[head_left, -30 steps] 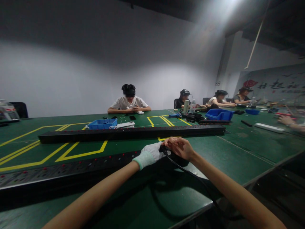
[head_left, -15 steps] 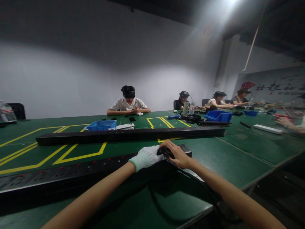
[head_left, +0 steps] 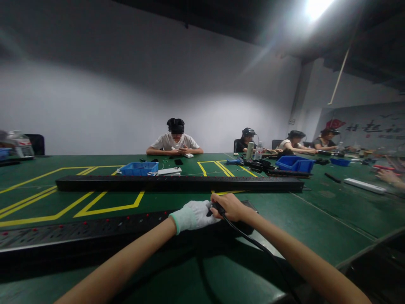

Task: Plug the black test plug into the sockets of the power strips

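Note:
Near the right end of a long black power strip point(head_left: 133, 223) dotted with red spots, my two hands meet. My left hand point(head_left: 193, 216), in a white glove with a mint cuff, rests over the strip with its fingers closed; a small dark piece shows at its fingertips, and what it grips is partly hidden. My bare right hand point(head_left: 230, 207) is wrapped round a black cable plug point(head_left: 218, 207). From it a black cable point(head_left: 253, 241) runs down toward the table edge. The plug's front end is hidden by my fingers.
A second black strip point(head_left: 177, 184) lies across the green table point(head_left: 329, 211) beyond. Behind it stand a light blue tray point(head_left: 139, 169) and a white phone point(head_left: 170, 171). A blue bin point(head_left: 295, 164) and a white bar point(head_left: 364, 185) are rightward. Several people sit around the table.
The plug and my right hand have tilted, and more of the cable's start shows below the fingers. My left hand stays beside it. The whole view has shifted slightly.

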A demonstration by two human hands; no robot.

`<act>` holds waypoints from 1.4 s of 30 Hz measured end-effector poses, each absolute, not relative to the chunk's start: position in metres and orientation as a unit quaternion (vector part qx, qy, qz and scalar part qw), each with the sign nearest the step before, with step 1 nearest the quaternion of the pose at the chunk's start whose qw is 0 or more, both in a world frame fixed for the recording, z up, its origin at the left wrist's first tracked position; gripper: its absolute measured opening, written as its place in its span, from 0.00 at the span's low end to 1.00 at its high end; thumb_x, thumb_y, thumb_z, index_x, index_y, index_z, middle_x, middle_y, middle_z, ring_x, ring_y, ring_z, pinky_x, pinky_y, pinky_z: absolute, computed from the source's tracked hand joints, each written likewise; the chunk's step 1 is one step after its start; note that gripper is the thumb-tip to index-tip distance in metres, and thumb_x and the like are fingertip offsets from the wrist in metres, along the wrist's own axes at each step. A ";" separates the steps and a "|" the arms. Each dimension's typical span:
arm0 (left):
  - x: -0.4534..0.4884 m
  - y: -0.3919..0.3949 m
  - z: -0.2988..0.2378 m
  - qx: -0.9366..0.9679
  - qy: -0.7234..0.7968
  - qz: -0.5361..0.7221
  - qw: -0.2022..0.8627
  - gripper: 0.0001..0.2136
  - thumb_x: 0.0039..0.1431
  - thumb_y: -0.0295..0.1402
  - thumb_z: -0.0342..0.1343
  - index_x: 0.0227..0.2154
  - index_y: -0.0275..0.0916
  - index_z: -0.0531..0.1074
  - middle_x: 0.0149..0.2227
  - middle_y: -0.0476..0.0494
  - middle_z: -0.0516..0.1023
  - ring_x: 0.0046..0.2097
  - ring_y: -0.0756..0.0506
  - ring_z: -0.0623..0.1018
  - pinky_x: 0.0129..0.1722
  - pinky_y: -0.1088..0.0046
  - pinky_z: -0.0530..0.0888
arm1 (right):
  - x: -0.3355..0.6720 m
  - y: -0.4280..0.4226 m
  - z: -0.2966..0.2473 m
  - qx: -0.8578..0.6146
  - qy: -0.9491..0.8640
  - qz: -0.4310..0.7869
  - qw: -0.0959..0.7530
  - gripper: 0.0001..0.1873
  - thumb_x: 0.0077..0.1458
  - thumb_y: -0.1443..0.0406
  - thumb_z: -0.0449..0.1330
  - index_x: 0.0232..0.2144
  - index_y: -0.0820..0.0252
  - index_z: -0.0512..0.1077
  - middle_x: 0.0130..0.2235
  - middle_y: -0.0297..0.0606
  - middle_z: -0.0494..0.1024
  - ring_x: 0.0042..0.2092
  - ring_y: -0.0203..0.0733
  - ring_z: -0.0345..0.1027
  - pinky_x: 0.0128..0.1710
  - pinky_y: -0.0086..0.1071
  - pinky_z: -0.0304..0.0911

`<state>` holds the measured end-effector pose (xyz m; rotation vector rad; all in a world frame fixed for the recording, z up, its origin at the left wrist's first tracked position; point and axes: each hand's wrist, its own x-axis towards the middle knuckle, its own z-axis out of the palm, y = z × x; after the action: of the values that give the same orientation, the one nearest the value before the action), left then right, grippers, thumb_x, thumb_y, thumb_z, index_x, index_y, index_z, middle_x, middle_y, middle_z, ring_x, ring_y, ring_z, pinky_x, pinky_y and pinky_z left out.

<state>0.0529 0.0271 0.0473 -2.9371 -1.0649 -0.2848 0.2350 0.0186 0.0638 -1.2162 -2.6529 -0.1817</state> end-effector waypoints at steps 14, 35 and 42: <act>0.060 0.022 0.044 -0.897 -0.436 -0.067 0.018 0.33 0.47 0.65 0.39 0.40 0.42 0.69 0.39 0.41 0.75 0.39 0.38 0.77 0.35 0.65 0.71 | 0.232 0.010 0.051 -0.495 -0.854 -0.086 0.136 0.11 0.53 0.66 0.55 0.42 0.57 0.66 0.35 0.42 0.77 0.37 0.47 0.71 0.31 0.30 0.52; 0.068 0.004 0.014 -0.861 -0.429 -0.215 0.167 0.32 0.55 0.59 0.35 0.40 0.35 0.68 0.34 0.35 0.71 0.39 0.38 0.72 0.39 0.61 0.66 | 0.231 0.008 0.041 -0.483 -0.847 -0.125 0.185 0.15 0.59 0.55 0.49 0.37 0.59 0.66 0.31 0.41 0.77 0.33 0.45 0.72 0.29 0.29 0.53; 0.069 0.003 0.009 -0.844 -0.421 -0.249 0.220 0.28 0.56 0.56 0.38 0.37 0.35 0.69 0.31 0.39 0.70 0.36 0.39 0.72 0.37 0.62 0.66 | 0.231 0.008 0.041 -0.486 -0.846 -0.135 0.173 0.14 0.60 0.55 0.48 0.38 0.59 0.65 0.31 0.40 0.77 0.34 0.45 0.72 0.30 0.29 0.54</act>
<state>0.0692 0.0032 0.0093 -2.3340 -1.1656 -0.6879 0.2307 0.0076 0.0414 -1.3786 -2.4003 -0.3843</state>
